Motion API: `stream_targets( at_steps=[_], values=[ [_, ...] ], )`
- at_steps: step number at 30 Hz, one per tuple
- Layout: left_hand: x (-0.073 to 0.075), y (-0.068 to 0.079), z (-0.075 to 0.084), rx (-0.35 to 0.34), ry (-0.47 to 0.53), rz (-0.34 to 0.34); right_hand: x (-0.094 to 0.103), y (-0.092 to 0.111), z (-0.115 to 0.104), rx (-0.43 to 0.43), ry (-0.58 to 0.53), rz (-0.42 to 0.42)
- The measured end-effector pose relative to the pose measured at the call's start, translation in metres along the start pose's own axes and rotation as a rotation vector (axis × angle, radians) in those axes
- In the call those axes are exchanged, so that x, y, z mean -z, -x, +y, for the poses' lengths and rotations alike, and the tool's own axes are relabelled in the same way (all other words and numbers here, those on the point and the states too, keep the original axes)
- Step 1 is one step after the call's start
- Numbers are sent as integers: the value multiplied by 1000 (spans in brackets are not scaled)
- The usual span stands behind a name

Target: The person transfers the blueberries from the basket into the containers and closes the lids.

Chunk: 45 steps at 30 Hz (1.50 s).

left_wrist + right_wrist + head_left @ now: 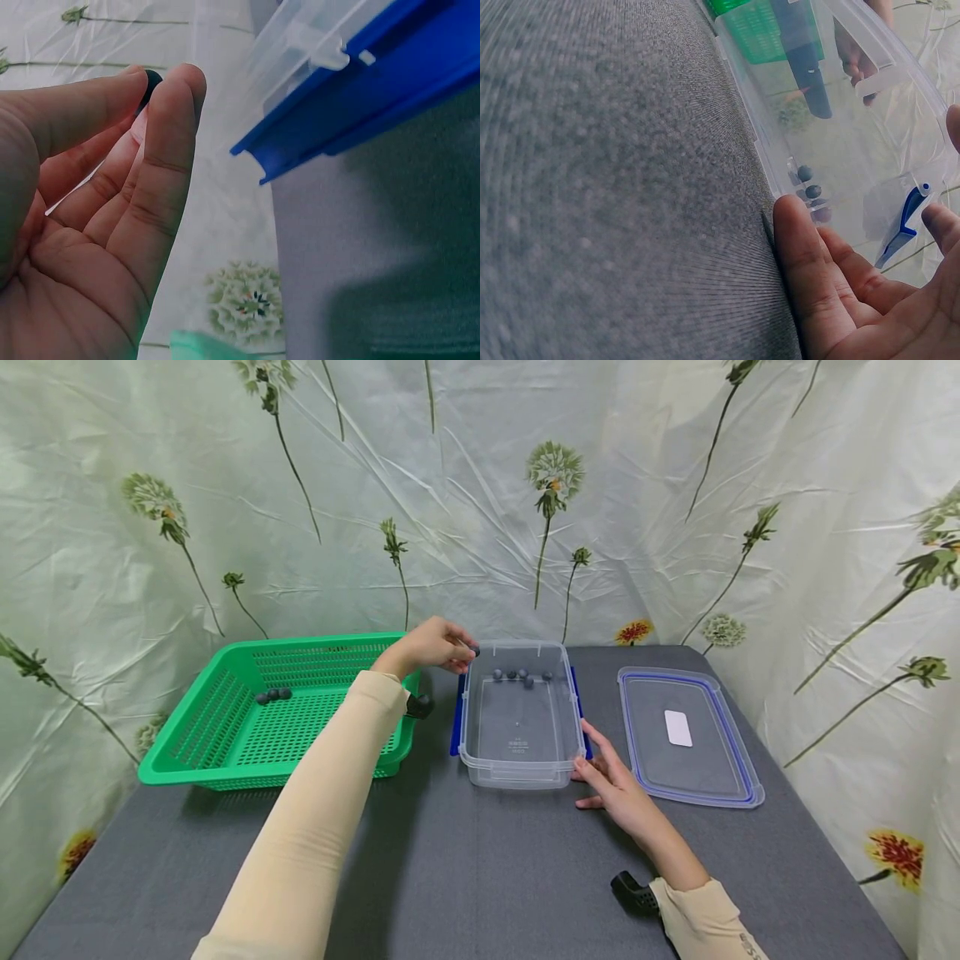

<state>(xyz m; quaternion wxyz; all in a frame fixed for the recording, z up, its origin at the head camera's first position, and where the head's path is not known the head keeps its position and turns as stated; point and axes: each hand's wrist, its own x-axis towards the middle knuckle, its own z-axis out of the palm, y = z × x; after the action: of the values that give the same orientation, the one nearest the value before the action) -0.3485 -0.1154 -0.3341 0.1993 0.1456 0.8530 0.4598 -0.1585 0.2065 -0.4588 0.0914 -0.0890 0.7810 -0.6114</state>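
My left hand is at the far left corner of a clear plastic box. Between thumb and index finger it pinches a blueberry, mostly covered by the fingertips. Several blueberries lie in the far half of the box. At the near right corner of the box, my right hand touches the side with fairly straight, spread fingers. Blue latch flaps hang unfastened along the left and right sides. To the left stands a green basket with three blueberries on its floor.
A clear lid with a blue seal and a white label lies right of the box. Grey cloth covers the table. A curtain printed with flowers hangs behind and beside it.
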Motion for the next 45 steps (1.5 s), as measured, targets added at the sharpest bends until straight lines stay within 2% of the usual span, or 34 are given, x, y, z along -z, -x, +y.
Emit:
stream_targets(
  at_steps=[8, 15, 33, 45],
  values=[
    [-11, -7, 5, -8, -49, -32, 0, 0, 0, -6, -7, -1],
    [-13, -10, 5, 3, -49, -39, 0, 0, 1, 0, -11, 0],
    [5, 3, 6, 25, -45, 5, -1, 0, -1, 3, 5, -4],
    [30, 18, -3, 40, -34, 71, 0, 0, -1, -9, 5, -7]
  ],
)
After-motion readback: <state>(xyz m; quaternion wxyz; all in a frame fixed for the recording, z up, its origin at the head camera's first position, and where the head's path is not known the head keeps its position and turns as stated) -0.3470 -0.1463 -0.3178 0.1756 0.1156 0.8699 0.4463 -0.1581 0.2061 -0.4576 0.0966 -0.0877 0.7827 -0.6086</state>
